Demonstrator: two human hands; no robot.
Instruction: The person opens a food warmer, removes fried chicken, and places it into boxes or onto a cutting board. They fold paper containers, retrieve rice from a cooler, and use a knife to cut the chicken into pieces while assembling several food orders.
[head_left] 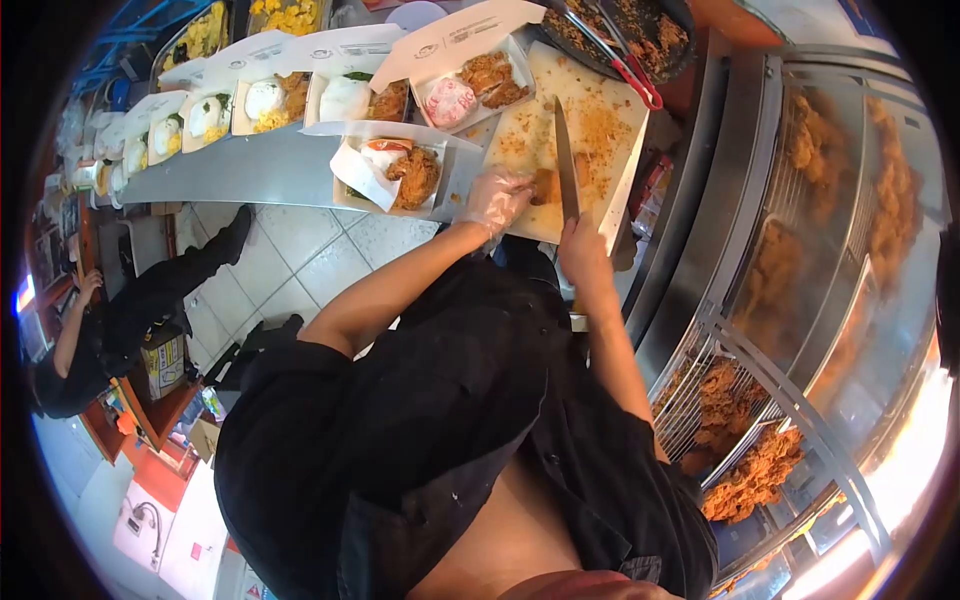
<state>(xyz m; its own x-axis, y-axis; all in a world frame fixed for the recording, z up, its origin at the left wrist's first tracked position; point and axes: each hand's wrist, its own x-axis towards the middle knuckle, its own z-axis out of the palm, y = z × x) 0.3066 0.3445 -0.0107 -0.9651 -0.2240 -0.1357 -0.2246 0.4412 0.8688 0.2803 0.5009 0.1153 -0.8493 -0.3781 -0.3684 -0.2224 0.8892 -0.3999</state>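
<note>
My left hand [497,200], in a clear plastic glove, is closed at the near left edge of the cutting board [610,125], its fingertips on a brown fried piece [546,187]. My right hand [584,250] is wrapped round the handle of a large knife [566,160]. The blade points away from me over the board, just right of the fried piece. Crumbs lie scattered across the board. Left of my left hand stands an open box [345,187] with fried chicken [414,178] and a white paper.
Open food boxes [262,105] line the counter [240,170] to the left. A black pan [655,40] with red-handled tongs [640,82] is beyond the board. Racks of fried chicken [750,480] stand at the right. A person in black [150,290] is at the far left.
</note>
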